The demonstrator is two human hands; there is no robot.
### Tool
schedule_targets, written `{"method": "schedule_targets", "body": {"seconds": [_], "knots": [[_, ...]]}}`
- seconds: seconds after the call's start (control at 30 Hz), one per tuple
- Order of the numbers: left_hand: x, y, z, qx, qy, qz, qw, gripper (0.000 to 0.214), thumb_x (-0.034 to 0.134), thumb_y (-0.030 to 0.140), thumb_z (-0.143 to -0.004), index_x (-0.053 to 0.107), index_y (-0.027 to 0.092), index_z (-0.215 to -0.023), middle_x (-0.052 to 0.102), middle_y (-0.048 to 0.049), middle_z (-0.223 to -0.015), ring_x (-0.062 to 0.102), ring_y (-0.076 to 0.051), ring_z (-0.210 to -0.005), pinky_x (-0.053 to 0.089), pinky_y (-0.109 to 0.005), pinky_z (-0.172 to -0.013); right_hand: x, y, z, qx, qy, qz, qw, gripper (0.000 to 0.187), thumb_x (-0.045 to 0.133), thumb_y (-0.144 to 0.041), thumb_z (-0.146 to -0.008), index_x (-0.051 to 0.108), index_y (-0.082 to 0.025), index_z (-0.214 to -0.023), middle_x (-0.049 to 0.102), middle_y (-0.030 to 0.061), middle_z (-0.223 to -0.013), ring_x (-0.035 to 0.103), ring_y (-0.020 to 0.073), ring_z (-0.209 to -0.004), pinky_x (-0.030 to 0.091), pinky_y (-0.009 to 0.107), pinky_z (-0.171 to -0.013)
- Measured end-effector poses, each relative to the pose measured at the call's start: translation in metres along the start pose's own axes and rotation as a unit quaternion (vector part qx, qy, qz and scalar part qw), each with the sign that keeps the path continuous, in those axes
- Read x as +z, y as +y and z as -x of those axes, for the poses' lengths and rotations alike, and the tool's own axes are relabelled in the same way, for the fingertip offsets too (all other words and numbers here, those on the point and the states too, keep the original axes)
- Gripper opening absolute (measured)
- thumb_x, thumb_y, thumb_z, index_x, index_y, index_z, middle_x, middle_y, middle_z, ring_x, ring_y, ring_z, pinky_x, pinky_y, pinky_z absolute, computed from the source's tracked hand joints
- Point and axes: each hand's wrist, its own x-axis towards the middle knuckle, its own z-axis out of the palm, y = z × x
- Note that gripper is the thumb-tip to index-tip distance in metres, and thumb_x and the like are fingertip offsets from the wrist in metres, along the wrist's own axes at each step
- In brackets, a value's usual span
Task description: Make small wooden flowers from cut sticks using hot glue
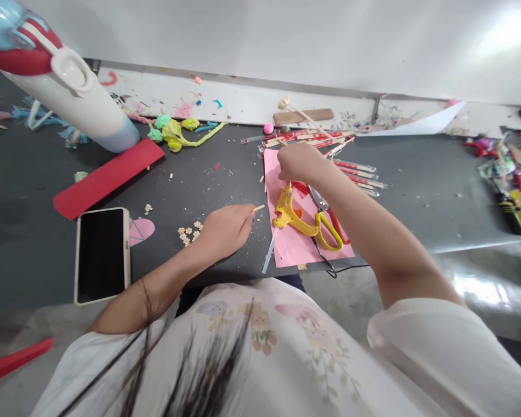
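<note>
My left hand [228, 229] is closed around a thin wooden stick [259, 208], whose pale end sticks out past the fingertips. Small pale flower-shaped pieces [189, 234] lie just left of that hand. Over the far edge of a pink sheet [284, 253], my right hand [298, 162] is bent with its fingers closed; what they hold, if anything, is hidden. Below it, a yellow glue gun [286, 209] rests on the sheet, nozzle toward that hand, with a clear glue stick [270, 250] out of its rear. Scissors [330, 231] with yellow handles lie beside it.
Red-and-white wrapped sticks [360, 169] lie beyond the right hand. A tall bottle [76, 87], a red box [108, 178] and a phone [103, 255] stand or lie at the left. Yellow and green yarn [173, 133] is at the back. Tools and scraps [510, 197] crowd the far right.
</note>
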Motion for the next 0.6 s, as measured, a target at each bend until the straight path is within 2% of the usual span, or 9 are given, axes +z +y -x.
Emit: {"method": "schedule_targets", "body": {"seconds": [0.1,0.17,0.27,0.37,0.47,0.53,0.6], "knots": [[-0.006,0.002,-0.001,-0.031,-0.020,0.027,0.999,0.031,0.033,0.029,-0.099,0.062,0.019,-0.094,0.072,-0.0049,-0.087,0.067,-0.019,-0.080,0.042,-0.029,-0.066,-0.012,0.009,0.012,-0.011,0.085,-0.076,0.993,0.009,0.064,-0.018,-0.073,0.072,-0.015,-0.078,0.070,0.0116,-0.079,0.062,0.0255,-0.078,0.041,0.035,-0.066],[-0.008,0.001,-0.001,-0.061,-0.024,0.069,0.995,0.029,0.032,0.029,-0.099,0.060,0.020,-0.093,0.071,-0.0032,-0.085,0.066,-0.017,-0.078,0.043,-0.028,-0.068,-0.020,0.012,0.025,-0.012,0.117,-0.149,0.982,0.012,0.059,-0.020,-0.077,0.071,-0.019,-0.073,0.068,0.0083,-0.074,0.060,0.0228,-0.077,0.042,0.035,-0.068],[-0.009,-0.001,-0.001,-0.081,-0.013,0.176,0.981,0.026,0.032,0.029,-0.099,0.057,0.021,-0.097,0.069,0.0007,-0.080,0.064,-0.013,-0.072,0.045,-0.027,-0.070,-0.021,0.006,0.047,-0.036,0.150,-0.284,0.946,0.012,0.058,-0.022,-0.079,0.070,-0.019,-0.077,0.067,0.0048,-0.072,0.060,0.0190,-0.074,0.045,0.033,-0.068],[-0.006,-0.003,-0.004,-0.089,0.002,0.339,0.937,0.022,0.035,0.033,-0.098,0.053,0.020,-0.092,0.063,0.0015,-0.072,0.055,-0.010,-0.059,0.044,-0.024,-0.060,-0.004,-0.009,0.065,-0.077,0.184,-0.432,0.880,0.009,0.060,-0.023,-0.079,0.068,-0.019,-0.077,0.067,0.0023,-0.073,0.060,0.0147,-0.067,0.049,0.031,-0.066],[-0.005,-0.003,-0.008,-0.118,-0.012,0.499,0.859,0.018,0.040,0.033,-0.095,0.050,0.020,-0.085,0.047,0.0043,-0.060,0.040,-0.008,-0.048,0.033,-0.021,-0.046,0.020,-0.028,0.078,-0.104,0.234,-0.563,0.786,0.008,0.064,-0.026,-0.080,0.067,-0.020,-0.083,0.069,0.0016,-0.079,0.062,0.0134,-0.068,0.052,0.030,-0.065],[-0.006,-0.002,-0.009,-0.131,-0.023,0.563,0.816,0.015,0.043,0.029,-0.092,0.049,0.020,-0.081,0.034,0.0068,-0.055,0.030,-0.008,-0.044,0.025,-0.021,-0.042,0.032,-0.040,0.085,-0.099,0.271,-0.621,0.729,0.009,0.066,-0.027,-0.080,0.067,-0.021,-0.086,0.069,0.0012,-0.083,0.064,0.0136,-0.072,0.054,0.030,-0.069],[-0.006,-0.002,-0.009,-0.127,-0.017,0.592,0.796,0.013,0.045,0.027,-0.089,0.049,0.020,-0.078,0.028,0.0076,-0.054,0.025,-0.007,-0.044,0.020,-0.022,-0.042,0.038,-0.050,0.090,-0.101,0.303,-0.657,0.682,0.007,0.067,-0.027,-0.081,0.066,-0.022,-0.085,0.069,0.0010,-0.084,0.065,0.0139,-0.076,0.055,0.030,-0.071]]}}
